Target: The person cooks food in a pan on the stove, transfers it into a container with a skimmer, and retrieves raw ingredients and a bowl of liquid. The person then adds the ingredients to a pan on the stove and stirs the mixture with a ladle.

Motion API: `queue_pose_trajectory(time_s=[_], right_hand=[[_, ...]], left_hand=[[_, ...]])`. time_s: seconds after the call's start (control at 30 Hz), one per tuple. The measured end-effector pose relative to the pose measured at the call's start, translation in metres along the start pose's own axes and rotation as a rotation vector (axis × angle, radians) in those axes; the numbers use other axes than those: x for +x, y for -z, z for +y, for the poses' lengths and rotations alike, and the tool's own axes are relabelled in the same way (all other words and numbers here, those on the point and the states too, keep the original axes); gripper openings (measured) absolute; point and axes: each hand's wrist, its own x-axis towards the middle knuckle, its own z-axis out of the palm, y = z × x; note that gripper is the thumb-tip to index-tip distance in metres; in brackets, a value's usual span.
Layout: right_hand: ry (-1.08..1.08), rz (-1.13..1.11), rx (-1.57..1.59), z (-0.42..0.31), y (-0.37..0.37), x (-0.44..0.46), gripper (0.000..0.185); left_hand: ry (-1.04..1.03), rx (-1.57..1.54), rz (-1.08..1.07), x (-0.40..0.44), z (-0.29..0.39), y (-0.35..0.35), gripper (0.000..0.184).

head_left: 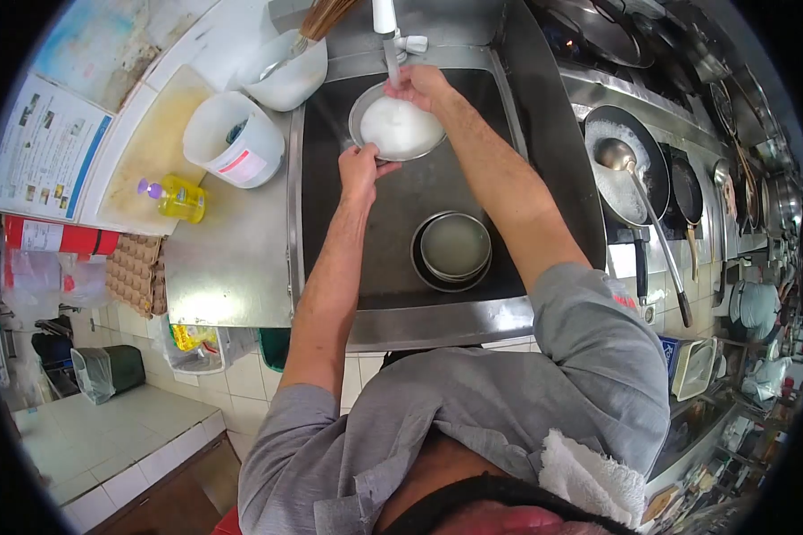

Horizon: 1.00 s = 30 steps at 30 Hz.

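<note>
Metal bowl (355,118) was at the sink (384,245) under the tap (384,18), likely to catch its stream; left hand (363,168) gripped the near rim, presumably steadying it; right hand (419,86) at far rim, grip unclear.

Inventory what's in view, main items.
Sink: 1, grey, centre
Faucet: 1, white, above sink
Bowl: 1, silvery, under faucet
Dishes: 2+, grey, in sink
Basin: 1, white, upper left
Brush: 1, brown, at basin
Bucket: 1, white, left counter
Bottle: 1, yellow, by bucket
Egg trays: several, brown, left
Pans: several, dark, right
Ladle: 1, silvery, in foamy pan
Poster: 1, white, left
Towel: 1, white, shoulder
Left hand: 1, bare, bowl's near rim
Right hand: 1, bare, far rim
</note>
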Motion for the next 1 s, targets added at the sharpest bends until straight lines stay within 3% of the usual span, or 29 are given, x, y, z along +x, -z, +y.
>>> queue_pose_trajectory(time_s=[0.23, 0.3, 0.33, 0.37, 0.43, 0.53, 0.6, 1.0], right_hand=[[0.020, -0.022, -0.256, -0.004, -0.005, 0.004, 0.013], [0.072, -0.004, -0.633, -0.006, -0.007, 0.000, 0.013], [0.071, -0.008, -0.633, 0.000, 0.000, 0.012, 0.013], [0.187, -0.054, -0.938, 0.011, 0.012, 0.036, 0.015], [0.308, -0.106, -1.241, 0.010, 0.010, 0.036, 0.017], [0.187, -0.073, -1.009, 0.003, -0.001, 0.012, 0.019], [0.074, -0.037, -0.615, -0.001, -0.007, -0.005, 0.017], [0.117, -0.133, -0.849, -0.005, -0.002, 0.006, 0.017]], left_hand=[[-0.021, -0.044, 0.011, 0.021, 0.013, -0.027, 0.023], [-0.023, -0.026, 0.034, 0.023, 0.013, -0.028, 0.022], [-0.023, -0.012, 0.046, 0.023, 0.013, -0.027, 0.023], [-0.024, 0.002, 0.058, 0.022, 0.013, -0.026, 0.023], [-0.028, 0.002, 0.068, 0.022, 0.013, -0.024, 0.023], [-0.037, -0.010, 0.078, 0.020, 0.011, -0.021, 0.022], [-0.043, -0.023, 0.078, 0.020, 0.008, -0.019, 0.022], [-0.033, -0.038, 0.137, -0.001, 0.001, 0.010, 0.021]])
